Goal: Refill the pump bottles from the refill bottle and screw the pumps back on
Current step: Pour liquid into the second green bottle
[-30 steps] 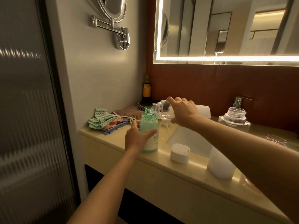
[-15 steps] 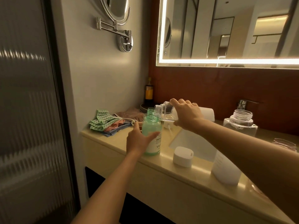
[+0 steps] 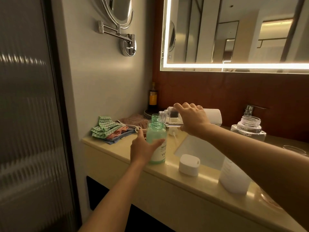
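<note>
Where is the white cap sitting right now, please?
In the head view, the white cap sits on the counter near its front edge, right of the green bottle.

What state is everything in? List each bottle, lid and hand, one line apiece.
green bottle: upright on the counter, pump off.
left hand: grips the green bottle.
refill bottle: uncapped, tipped sideways, mouth above the green bottle's neck.
right hand: grips the refill bottle.
clear bottle: upright, top open.
white cap: off, lying on the counter.
mirror light: lit.
</note>
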`<state>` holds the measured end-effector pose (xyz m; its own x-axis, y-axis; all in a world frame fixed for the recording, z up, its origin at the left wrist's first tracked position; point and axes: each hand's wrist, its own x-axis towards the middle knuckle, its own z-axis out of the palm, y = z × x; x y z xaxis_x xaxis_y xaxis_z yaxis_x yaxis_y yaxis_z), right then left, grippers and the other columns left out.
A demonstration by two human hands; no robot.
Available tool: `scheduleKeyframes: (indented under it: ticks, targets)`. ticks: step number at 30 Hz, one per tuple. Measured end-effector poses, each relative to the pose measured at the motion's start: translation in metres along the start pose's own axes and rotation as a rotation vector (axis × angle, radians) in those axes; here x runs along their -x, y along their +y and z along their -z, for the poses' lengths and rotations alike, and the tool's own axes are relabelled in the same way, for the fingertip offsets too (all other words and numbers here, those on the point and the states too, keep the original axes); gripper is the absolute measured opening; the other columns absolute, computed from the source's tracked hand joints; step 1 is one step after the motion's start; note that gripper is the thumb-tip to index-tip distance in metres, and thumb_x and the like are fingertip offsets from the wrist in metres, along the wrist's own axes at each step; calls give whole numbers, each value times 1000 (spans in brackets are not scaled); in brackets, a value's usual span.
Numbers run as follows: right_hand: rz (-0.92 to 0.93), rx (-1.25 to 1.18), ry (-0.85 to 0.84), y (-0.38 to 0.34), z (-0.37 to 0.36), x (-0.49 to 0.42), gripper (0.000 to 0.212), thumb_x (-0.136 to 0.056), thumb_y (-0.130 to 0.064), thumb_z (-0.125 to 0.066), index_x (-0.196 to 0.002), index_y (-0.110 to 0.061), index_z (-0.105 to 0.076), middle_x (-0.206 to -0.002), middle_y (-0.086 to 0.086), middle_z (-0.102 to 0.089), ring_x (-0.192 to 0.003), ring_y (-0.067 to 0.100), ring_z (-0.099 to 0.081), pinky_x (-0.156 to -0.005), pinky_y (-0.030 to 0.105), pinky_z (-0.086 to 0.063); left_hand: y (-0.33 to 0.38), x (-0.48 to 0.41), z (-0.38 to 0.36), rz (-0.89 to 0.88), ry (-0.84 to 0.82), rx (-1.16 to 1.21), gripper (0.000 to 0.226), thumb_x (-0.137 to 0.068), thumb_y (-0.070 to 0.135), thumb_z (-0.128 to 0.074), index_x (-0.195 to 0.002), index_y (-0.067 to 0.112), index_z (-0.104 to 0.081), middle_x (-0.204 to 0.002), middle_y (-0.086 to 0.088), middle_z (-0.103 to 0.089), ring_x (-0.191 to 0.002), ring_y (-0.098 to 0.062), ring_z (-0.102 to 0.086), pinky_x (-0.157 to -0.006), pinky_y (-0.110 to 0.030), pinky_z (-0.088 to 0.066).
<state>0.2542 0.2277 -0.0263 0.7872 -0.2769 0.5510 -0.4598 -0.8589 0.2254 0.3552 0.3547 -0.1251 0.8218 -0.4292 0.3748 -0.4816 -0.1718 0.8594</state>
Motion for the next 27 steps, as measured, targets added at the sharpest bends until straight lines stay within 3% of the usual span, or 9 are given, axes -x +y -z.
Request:
scheduleKeyframes:
  ticks: [12, 17, 27]
  targets:
    - [13, 24, -19, -1, 5, -1, 62, -81, -19, -66, -133, -21, -33, -121, 8, -52, -111, 28, -51, -100, 43, -38, 1, 1, 0, -11, 6, -16, 76, -67, 49, -75, -127, 15, -42, -127, -6, -57, -111, -23, -57, -76, -29, -49]
    - [11, 34, -29, -1, 5, -2, 61, -79, -22, -68, -131, -22, -35, -120, 8, -52, -110, 28, -51, -98, 43, -39, -1, 0, -1, -3, 24, -9, 72, -65, 50, -76, -121, 17, -45, -121, -5, -61, -105, -21, -59, -81, -37, -52]
    - [13, 46, -27, -1, 4, -3, 60, -81, -23, -67, -131, -22, -34, -121, 7, -52, -110, 28, -51, -98, 43, -39, -2, 0, -2, -4, 10, 4, 75, -67, 49, -75, -126, 17, -43, -124, -4, -59, -108, -21, -59, -80, -35, -53]
